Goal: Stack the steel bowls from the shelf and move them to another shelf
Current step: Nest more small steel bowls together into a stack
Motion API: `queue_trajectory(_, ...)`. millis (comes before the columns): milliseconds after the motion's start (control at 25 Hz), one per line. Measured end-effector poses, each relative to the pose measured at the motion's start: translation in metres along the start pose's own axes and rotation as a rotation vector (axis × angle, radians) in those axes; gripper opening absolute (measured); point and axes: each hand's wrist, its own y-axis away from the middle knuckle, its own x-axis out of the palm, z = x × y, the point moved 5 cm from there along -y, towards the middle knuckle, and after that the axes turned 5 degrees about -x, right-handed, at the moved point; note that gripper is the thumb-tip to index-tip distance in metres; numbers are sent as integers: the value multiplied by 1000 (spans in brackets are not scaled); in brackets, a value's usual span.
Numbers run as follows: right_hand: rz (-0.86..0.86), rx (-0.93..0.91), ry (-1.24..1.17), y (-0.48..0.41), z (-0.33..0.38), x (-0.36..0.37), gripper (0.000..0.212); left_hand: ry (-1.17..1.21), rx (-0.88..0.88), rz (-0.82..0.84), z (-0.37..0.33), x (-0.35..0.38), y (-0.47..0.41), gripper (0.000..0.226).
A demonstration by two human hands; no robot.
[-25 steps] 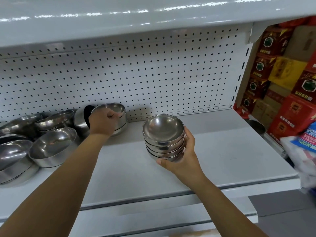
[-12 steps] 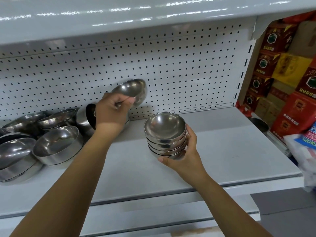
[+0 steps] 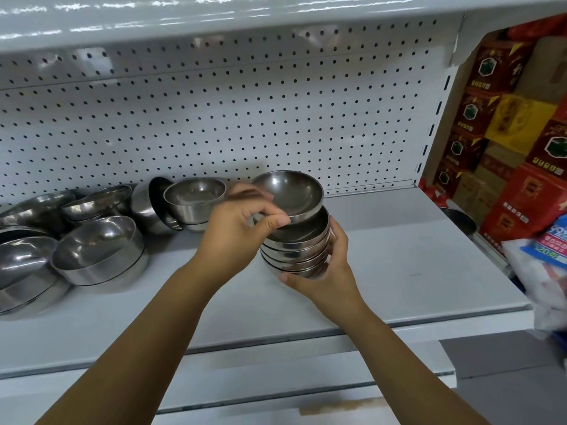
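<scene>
My right hand (image 3: 322, 271) cups a stack of several small steel bowls (image 3: 296, 250) from below and from the right, just above the white shelf (image 3: 399, 271). My left hand (image 3: 236, 231) pinches the near rim of one more small steel bowl (image 3: 290, 194), which hangs tilted right over the top of the stack, touching or nearly touching it. More steel bowls remain on the shelf to the left: a small stack (image 3: 194, 199) by the pegboard, a bowl on its side (image 3: 153, 204), and larger bowls (image 3: 98, 250) further left.
A perforated white back panel (image 3: 245, 118) closes the shelf behind, and another shelf (image 3: 214, 19) hangs low overhead. Red and yellow boxes (image 3: 506, 133) are piled to the right, with a plastic packet (image 3: 546, 259) at the shelf's right end. A lower shelf (image 3: 306, 378) juts out beneath.
My left hand lifted a small bowl off the back stack and carried it right and down, over the stack in my right hand. The right hand stayed nearly still.
</scene>
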Motion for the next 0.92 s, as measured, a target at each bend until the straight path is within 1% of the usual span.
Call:
queue_trajectory(120, -7, 4, 10, 0, -1, -1, 125, -26, 15, 7, 1, 6, 5, 23)
queue_trajectory(360, -9, 16, 12, 1, -1, -1, 125, -32, 153, 34, 5, 13, 14, 5)
queue_trajectory(520, -10, 19, 19, 2, 0, -1, 125, -11, 149, 38, 11, 16, 15, 3)
queue_trajectory(560, -10, 22, 10, 3, 1, -1, 125, -4, 129, 35, 11, 17, 16, 7)
queue_trajectory(600, -11, 25, 1, 3, 1, -1, 125, 2, 96, 32, 11, 17, 17, 19)
queue_trajectory(720, -3, 41, -12, 3, 0, 0, 127, 12, -54, 43, 15, 15, 19, 70)
queue_trajectory(800, 1, 58, -2, 3, -1, 2, 133, 58, -177, 84, 21, 18, 17, 92)
queue_trajectory(880, 8, 80, 10, 3, -1, 4, 138, 137, -275, 139, 26, 23, 15, 105)
queue_trajectory(920, 11, 88, 17, 3, 0, 4, 139, 165, -307, 159, 27, 25, 14, 103)
